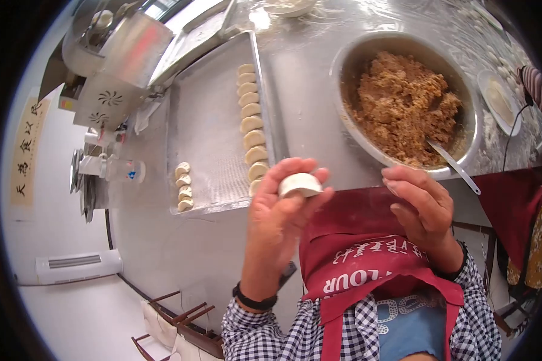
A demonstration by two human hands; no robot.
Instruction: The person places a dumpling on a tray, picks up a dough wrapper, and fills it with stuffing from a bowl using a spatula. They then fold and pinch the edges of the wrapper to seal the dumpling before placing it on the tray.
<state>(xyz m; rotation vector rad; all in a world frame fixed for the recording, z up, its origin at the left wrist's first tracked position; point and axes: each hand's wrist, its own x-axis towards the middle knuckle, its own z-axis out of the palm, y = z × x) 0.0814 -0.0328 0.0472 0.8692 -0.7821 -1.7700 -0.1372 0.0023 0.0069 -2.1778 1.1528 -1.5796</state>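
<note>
My left hand [273,213] holds a folded dumpling [301,185] between thumb and fingers, above the near edge of the table. My right hand [424,207] is to the right of it, below the bowl's rim, with fingers slightly bent, thumb apart and nothing visible in them. Past my right hand stands a large metal bowl [345,93] with brown minced filling [403,102]. A spoon [454,167] leans in the filling, its handle over the rim. Left of the bowl, a metal tray [208,114] carries a long row of dumplings [251,124] and a shorter row [184,186].
At the right a white oval plate [498,99] holds pale wrappers, beside a striped sleeve [536,84] of another person. Metal equipment [123,66] stands at the upper left. Flour dusts the table [304,66]. Wooden chairs [183,322] are at the lower left.
</note>
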